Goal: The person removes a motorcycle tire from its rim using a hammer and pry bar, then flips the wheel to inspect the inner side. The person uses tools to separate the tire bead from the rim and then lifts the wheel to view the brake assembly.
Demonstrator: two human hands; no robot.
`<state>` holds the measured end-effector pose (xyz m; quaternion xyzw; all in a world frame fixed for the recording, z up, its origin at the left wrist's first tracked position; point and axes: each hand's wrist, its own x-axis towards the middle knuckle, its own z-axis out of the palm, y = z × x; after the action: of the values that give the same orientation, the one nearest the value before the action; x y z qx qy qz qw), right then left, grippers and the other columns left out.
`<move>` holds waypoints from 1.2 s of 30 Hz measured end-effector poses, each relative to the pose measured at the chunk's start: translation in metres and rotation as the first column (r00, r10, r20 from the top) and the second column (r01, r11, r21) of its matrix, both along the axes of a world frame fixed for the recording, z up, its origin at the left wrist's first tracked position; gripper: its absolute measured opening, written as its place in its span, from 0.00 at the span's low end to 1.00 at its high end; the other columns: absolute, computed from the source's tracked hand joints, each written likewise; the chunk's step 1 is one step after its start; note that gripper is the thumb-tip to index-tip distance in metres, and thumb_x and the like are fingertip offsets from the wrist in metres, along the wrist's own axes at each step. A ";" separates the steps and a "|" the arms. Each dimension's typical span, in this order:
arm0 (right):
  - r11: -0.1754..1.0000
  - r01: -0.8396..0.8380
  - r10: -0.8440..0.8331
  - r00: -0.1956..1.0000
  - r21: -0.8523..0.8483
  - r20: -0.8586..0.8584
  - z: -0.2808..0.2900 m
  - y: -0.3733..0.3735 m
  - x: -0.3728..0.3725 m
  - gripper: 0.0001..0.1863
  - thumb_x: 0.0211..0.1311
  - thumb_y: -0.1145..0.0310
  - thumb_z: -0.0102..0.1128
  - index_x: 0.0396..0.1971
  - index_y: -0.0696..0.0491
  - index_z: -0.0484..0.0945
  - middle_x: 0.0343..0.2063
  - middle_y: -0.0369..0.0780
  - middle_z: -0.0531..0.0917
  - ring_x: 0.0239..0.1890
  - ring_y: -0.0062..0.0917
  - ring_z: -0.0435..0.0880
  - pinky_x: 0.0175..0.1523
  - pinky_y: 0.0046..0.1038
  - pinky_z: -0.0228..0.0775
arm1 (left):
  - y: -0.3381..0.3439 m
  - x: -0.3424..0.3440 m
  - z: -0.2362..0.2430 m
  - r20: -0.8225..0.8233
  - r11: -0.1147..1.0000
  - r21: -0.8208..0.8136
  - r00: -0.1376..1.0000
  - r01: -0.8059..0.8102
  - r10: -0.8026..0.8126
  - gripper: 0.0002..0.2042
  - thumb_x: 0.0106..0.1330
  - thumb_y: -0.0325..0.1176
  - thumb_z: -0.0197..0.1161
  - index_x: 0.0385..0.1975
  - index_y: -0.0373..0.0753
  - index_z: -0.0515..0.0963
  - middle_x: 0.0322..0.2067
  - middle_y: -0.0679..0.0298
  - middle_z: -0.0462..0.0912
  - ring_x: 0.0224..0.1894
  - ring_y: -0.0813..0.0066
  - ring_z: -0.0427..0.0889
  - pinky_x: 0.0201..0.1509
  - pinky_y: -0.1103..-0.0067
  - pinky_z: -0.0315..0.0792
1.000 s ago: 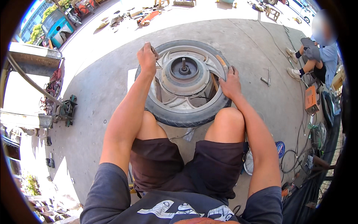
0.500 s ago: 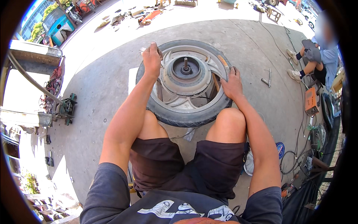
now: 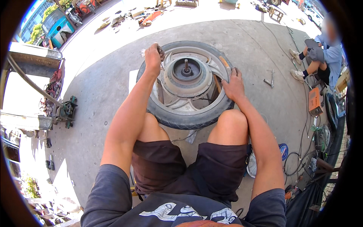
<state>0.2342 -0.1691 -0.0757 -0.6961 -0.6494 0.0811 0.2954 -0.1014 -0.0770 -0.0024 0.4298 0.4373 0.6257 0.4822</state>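
Note:
A spoked hub-motor wheel [image 3: 185, 106] lies flat in front of my knees, its black tyre [image 3: 177, 123] around a grey metal rim. From the round hub at its middle, a short axle [image 3: 186, 63] sticks up. My left hand [image 3: 153, 58] is closed above the wheel's left side; a pale bit shows beside the fist, but what the fingers hold is mostly hidden. On the right, my right hand [image 3: 233, 86] grips the wheel's edge, thumb toward the rim and fingers over the tyre. An orange strip-like piece [image 3: 225, 62] lies on the rim just beyond those fingertips.
An L-shaped metal tool [image 3: 270, 79] lies on the concrete right of the wheel. Farther right are an orange box-shaped machine [image 3: 315, 101], cables and a seated person [image 3: 329, 56]. A green-based machine [image 3: 67, 109] stands at left. Scattered parts [image 3: 151, 17] lie at the back.
My left fist has turned and dipped slightly over the rim. My right hand stays on the tyre, and the wheel appears only slightly shifted in view.

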 end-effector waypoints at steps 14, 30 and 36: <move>1.000 0.008 -0.008 1.000 0.018 0.003 -0.006 0.001 0.003 0.41 0.56 0.61 0.65 0.67 0.63 0.61 0.68 0.53 0.61 0.64 0.55 0.68 0.68 0.46 0.64 | 0.009 0.003 0.014 -0.040 0.983 -0.037 0.983 0.179 -0.180 0.21 0.68 0.36 0.54 0.12 0.47 0.58 0.12 0.71 0.56 0.12 0.79 0.52 0.17 0.75 0.46; 1.000 0.006 -0.006 1.000 0.017 0.014 -0.005 0.003 0.005 0.41 0.56 0.61 0.65 0.67 0.63 0.62 0.69 0.54 0.62 0.65 0.55 0.67 0.68 0.45 0.63 | -0.001 0.016 0.002 -0.236 0.952 0.130 0.923 -0.279 0.303 0.14 0.70 0.37 0.49 0.29 0.34 0.75 0.24 0.65 0.75 0.24 0.77 0.70 0.29 0.76 0.65; 0.999 -0.015 0.014 1.000 0.039 0.009 -0.003 0.001 0.002 0.41 0.56 0.61 0.65 0.67 0.62 0.62 0.68 0.53 0.62 0.65 0.53 0.68 0.69 0.45 0.63 | 0.018 0.020 -0.008 -0.339 0.900 0.285 0.843 -0.331 0.417 0.16 0.68 0.35 0.48 0.16 0.38 0.70 0.14 0.67 0.68 0.18 0.78 0.67 0.22 0.77 0.60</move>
<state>0.2366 -0.1681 -0.0784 -0.6858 -0.6571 0.0679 0.3055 -0.0810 -0.0594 -0.0109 0.5017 0.5300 0.6528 0.2031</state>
